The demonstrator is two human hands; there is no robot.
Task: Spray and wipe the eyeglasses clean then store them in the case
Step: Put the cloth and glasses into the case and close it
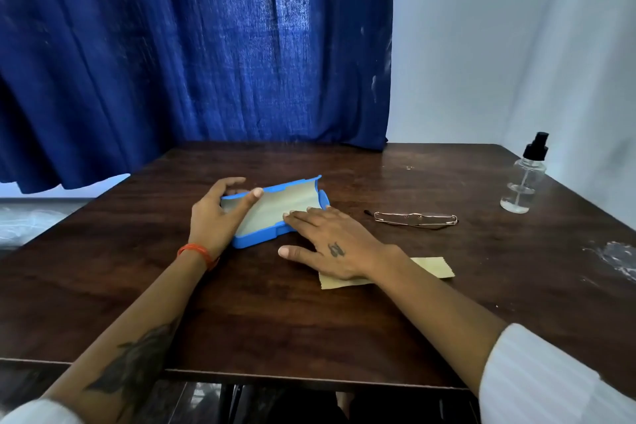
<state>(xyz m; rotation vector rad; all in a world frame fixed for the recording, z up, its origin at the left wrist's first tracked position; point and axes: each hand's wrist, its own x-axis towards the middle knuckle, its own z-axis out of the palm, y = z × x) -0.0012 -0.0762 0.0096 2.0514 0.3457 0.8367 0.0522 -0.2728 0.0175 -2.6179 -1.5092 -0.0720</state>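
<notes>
A blue eyeglass case (275, 208) lies open in the middle of the dark wooden table (275, 313), its pale lining showing. My left hand (220, 213) grips the case's left end, thumb over the rim. My right hand (330, 244) rests flat, fingertips pressing on the case's near right edge. Folded eyeglasses (416, 218) with a thin metal frame lie on the table to the right of the case. A yellow-green wiping cloth (433, 268) lies partly under my right wrist. At the far right stands a clear spray bottle (525, 179) with a black pump.
A blue curtain (192, 55) hangs behind the table's far edge, and a white wall stands to the right. Whitish scuff marks (616, 258) mar the table near its right edge. A floor shows beyond the table's left side.
</notes>
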